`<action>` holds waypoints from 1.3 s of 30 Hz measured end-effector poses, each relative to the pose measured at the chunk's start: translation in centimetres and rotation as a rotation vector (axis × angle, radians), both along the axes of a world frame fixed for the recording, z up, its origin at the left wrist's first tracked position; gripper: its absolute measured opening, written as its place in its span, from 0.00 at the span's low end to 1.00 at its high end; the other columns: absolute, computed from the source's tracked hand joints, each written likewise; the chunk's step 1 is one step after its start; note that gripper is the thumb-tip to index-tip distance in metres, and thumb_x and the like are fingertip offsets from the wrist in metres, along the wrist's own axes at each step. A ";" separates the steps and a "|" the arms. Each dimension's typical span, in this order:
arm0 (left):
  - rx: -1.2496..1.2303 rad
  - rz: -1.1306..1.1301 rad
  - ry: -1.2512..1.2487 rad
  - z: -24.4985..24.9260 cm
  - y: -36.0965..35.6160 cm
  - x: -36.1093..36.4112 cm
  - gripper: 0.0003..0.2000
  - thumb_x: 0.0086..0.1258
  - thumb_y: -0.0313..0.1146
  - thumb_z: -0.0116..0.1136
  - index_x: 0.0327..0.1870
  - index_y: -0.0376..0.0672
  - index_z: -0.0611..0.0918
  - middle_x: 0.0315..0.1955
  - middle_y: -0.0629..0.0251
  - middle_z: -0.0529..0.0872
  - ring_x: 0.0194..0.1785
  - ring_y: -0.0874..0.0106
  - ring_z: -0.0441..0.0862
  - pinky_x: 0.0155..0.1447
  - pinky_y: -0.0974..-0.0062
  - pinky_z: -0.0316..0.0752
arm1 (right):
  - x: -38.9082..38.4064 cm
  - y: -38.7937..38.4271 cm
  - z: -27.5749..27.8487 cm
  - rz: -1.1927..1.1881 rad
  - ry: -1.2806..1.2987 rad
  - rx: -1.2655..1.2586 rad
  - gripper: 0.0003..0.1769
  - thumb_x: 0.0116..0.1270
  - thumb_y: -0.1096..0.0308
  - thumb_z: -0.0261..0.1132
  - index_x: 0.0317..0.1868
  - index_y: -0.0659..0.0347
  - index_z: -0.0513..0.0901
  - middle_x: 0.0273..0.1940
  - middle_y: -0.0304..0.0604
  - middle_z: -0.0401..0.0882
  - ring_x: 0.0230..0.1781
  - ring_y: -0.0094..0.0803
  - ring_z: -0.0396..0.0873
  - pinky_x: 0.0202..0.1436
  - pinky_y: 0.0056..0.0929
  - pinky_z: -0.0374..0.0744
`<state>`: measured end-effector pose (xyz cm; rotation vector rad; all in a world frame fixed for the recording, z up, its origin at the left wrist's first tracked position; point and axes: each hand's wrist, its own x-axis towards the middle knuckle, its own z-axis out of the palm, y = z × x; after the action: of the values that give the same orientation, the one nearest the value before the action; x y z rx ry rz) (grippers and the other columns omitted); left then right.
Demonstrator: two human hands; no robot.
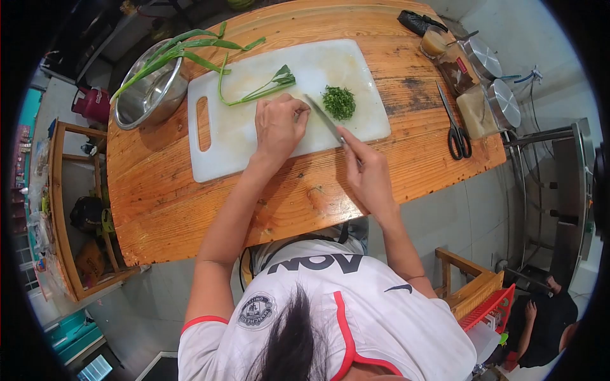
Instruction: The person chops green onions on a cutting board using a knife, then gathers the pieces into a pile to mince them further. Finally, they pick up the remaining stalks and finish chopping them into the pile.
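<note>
On the white cutting board point(254, 152), my left hand point(278, 127) has its fingers curled together close to the knife tip; whatever they hold, if anything, is hidden. My right hand point(368, 174) grips the handle of a knife point(325, 119), its blade angled up and left over the board. Right of the blade sits a small heap of finely chopped greens point(338, 103). Just beyond my left hand lies a green onion stalk point(251, 96) with a leafy end. Several longer green onions point(184, 51) rest across the rim of a steel bowl point(136, 111) at the left.
Black-handled scissors point(456, 136) lie at the right of the wooden table point(171, 216). Nearby stand a glass of tan liquid point(434, 43), jars with metal lids point(505, 105) and a black plastic bag point(420, 23). Another person point(543, 327) is at the lower right, beside a red basket point(492, 308).
</note>
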<state>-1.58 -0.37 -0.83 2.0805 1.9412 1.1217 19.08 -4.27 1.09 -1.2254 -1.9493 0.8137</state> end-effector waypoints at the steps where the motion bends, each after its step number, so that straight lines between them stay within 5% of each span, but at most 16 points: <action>1: 0.004 0.001 0.030 0.2 0.0 -0.1 0.03 0.61 0.30 0.69 0.32 0.43 0.91 0.29 0.63 0.90 0.32 0.64 0.86 0.44 0.68 0.71 | 0.2 0.2 0.2 -0.026 0.030 -0.037 0.21 0.72 0.79 0.60 0.65 0.65 0.80 0.31 0.59 0.80 0.29 0.50 0.80 0.35 0.42 0.77; 3: 0.003 -0.004 0.086 0.3 -0.1 -0.1 0.04 0.62 0.30 0.70 0.35 0.40 0.91 0.30 0.63 0.90 0.31 0.66 0.88 0.39 0.71 0.79 | 0.5 0.1 0.5 -0.017 0.070 -0.050 0.19 0.72 0.78 0.60 0.63 0.66 0.81 0.31 0.61 0.80 0.28 0.50 0.80 0.35 0.41 0.76; 6: -0.101 0.037 -0.110 -0.3 0.3 0.0 0.03 0.61 0.31 0.69 0.32 0.45 0.91 0.28 0.64 0.90 0.33 0.66 0.86 0.48 0.68 0.68 | 0.7 -0.5 1.3 0.002 0.025 -0.115 0.19 0.73 0.78 0.60 0.63 0.67 0.81 0.31 0.61 0.80 0.28 0.50 0.80 0.34 0.41 0.76; 16: -0.140 0.031 -0.187 0.0 0.3 -0.2 0.04 0.62 0.31 0.70 0.33 0.42 0.91 0.29 0.62 0.90 0.31 0.65 0.87 0.41 0.67 0.77 | -1.6 -0.3 -0.3 0.031 -0.117 0.110 0.22 0.72 0.77 0.61 0.65 0.63 0.80 0.29 0.58 0.78 0.29 0.53 0.80 0.35 0.47 0.77; 24: -0.075 -0.038 -0.292 -0.5 0.1 -0.7 0.04 0.61 0.28 0.71 0.35 0.41 0.91 0.29 0.58 0.89 0.31 0.64 0.87 0.39 0.69 0.79 | -0.2 0.0 0.8 0.034 0.031 -0.038 0.21 0.72 0.77 0.61 0.65 0.64 0.80 0.31 0.61 0.80 0.29 0.53 0.81 0.36 0.45 0.77; 27: -0.134 -0.016 -0.247 -0.2 0.2 -0.7 0.06 0.61 0.27 0.72 0.37 0.37 0.91 0.30 0.59 0.91 0.30 0.73 0.85 0.39 0.75 0.78 | 0.0 -0.6 1.4 0.039 0.000 -0.021 0.21 0.72 0.77 0.61 0.65 0.64 0.80 0.31 0.61 0.80 0.29 0.54 0.81 0.36 0.45 0.77; 33: -0.131 -0.081 -0.308 -0.5 0.7 -1.4 0.05 0.61 0.29 0.71 0.36 0.39 0.91 0.28 0.56 0.89 0.30 0.64 0.86 0.37 0.68 0.78 | -1.4 0.2 -0.1 0.030 -0.076 0.070 0.21 0.71 0.77 0.61 0.65 0.61 0.81 0.31 0.60 0.81 0.29 0.54 0.81 0.35 0.44 0.77; 39: 0.065 -0.073 0.051 -0.4 -0.4 -0.4 0.04 0.62 0.26 0.70 0.35 0.38 0.89 0.31 0.60 0.87 0.33 0.63 0.82 0.44 0.67 0.75 | -0.6 1.0 0.9 -0.026 0.029 -0.133 0.19 0.73 0.76 0.61 0.63 0.61 0.83 0.34 0.64 0.83 0.29 0.53 0.82 0.35 0.41 0.78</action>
<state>-1.94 -0.77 -1.19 2.2151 1.8575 1.1424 18.49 -3.28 2.00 -1.3067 -1.8769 0.9557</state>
